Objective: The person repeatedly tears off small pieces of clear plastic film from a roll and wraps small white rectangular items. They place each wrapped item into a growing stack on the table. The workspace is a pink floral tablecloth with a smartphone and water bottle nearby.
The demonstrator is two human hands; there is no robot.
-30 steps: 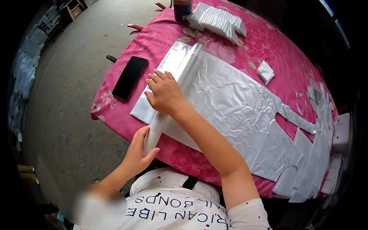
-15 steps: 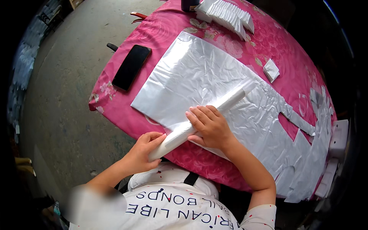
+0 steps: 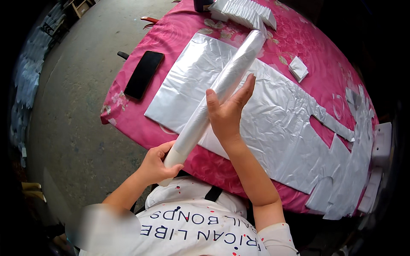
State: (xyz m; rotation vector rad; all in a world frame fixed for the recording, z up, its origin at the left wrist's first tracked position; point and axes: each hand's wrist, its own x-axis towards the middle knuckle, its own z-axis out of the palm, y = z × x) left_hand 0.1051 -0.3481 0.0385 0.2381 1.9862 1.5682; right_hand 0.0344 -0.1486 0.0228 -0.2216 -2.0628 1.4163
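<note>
A long roll of whitish plastic film (image 3: 215, 96) slants over the table, its near end by my lap and its far end near the stacked white pieces. Round the near end is my left hand (image 3: 159, 164), closed with the thumb on the right side. My right hand (image 3: 228, 113) is open along the right side of the roll, thumb and fingers spread, the thumb overlapping the film. Whether the palm presses on the roll cannot be told. Beneath lies a large wrinkled sheet of silvery plastic film (image 3: 273, 123), partly covered by the roll and right forearm.
A pink flowered cloth (image 3: 181, 36) covers the table. On it are a black phone (image 3: 144, 75) at left, a row of folded white packets (image 3: 247, 13) at the back and a small white packet (image 3: 298, 69). Cut film strips (image 3: 341, 187) hang at the right edge, beside white plastic holders (image 3: 381, 145).
The roll has been raised off the sheet and swung to a steeper slant, its far end now farther back. My right hand has gone from lying over the roll to open beside it.
</note>
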